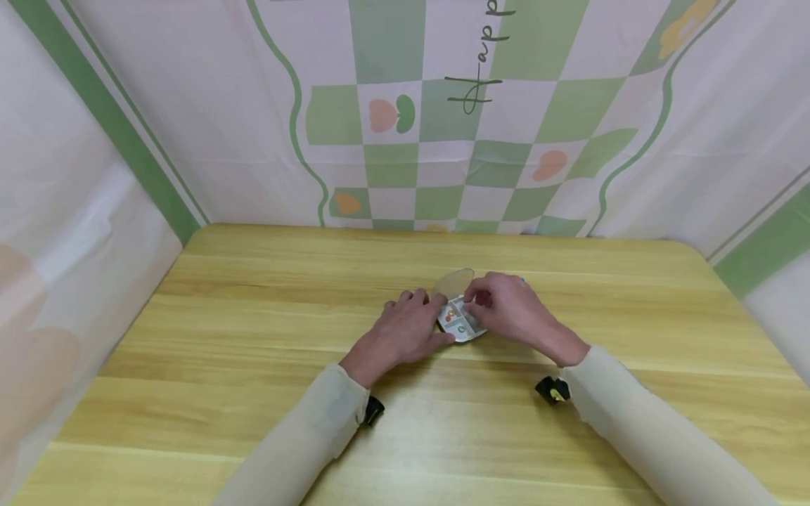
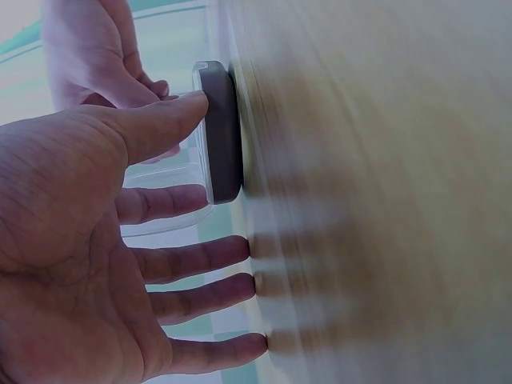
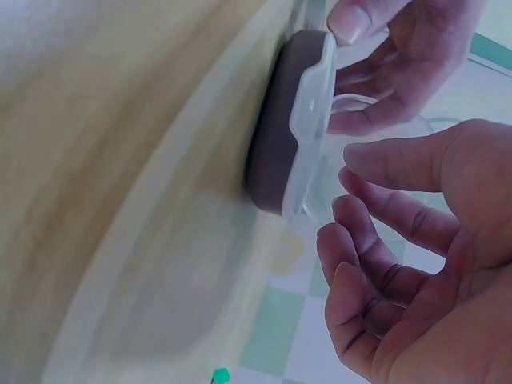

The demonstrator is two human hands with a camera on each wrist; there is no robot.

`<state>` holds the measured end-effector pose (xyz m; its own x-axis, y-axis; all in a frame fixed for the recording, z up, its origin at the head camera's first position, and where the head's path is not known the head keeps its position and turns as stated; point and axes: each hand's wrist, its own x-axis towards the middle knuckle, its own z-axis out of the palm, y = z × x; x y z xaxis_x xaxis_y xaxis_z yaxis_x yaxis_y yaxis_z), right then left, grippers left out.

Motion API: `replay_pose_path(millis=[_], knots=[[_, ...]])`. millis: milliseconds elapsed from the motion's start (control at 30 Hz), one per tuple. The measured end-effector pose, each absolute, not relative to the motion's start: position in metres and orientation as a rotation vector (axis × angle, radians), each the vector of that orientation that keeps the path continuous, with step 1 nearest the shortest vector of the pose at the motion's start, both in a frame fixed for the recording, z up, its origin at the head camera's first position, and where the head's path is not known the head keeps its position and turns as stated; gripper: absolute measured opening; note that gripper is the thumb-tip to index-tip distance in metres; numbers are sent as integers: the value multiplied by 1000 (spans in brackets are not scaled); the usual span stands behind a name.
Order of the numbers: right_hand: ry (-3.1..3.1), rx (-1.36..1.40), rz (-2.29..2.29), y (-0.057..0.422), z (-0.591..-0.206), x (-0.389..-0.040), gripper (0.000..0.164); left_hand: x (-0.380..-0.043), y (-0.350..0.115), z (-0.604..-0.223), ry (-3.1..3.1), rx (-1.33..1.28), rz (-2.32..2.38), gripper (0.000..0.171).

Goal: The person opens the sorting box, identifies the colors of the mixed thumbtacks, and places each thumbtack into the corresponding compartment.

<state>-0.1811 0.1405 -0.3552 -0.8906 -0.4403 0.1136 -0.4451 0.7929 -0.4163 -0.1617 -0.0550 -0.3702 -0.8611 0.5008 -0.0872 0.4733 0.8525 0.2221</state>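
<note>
A small box (image 1: 464,327) with a dark base (image 2: 223,136) and a pale, frosted rim (image 3: 314,104) lies on the wooden table. Printed pictures show on its top, and its clear lid (image 1: 453,282) stands raised at the far side. My left hand (image 1: 405,330) holds the box's left side between thumb and index finger, while the other fingers stretch down to the table. Over the right part of the box, my right hand (image 1: 511,309) has its fingers curled, thumb and index tips close together. I cannot tell whether they pinch anything.
The wooden table (image 1: 253,337) reaches to a printed cloth (image 1: 392,165) hanging behind it, with more cloth at both sides. Black wrist devices (image 1: 373,410) sit under the sleeves. A small green object (image 3: 222,375) shows at the bottom of the right wrist view.
</note>
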Motion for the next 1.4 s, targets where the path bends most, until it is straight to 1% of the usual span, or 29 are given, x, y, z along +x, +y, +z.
replay_pose_path(millis=[733,1400], knots=[[-2940,641,655,166,-351,-187,5,-162,-55,-371,2878,749,290,66],[-2998,505,620,190,-348,-198,12,-162,-55,-370,2861,736,303,66]])
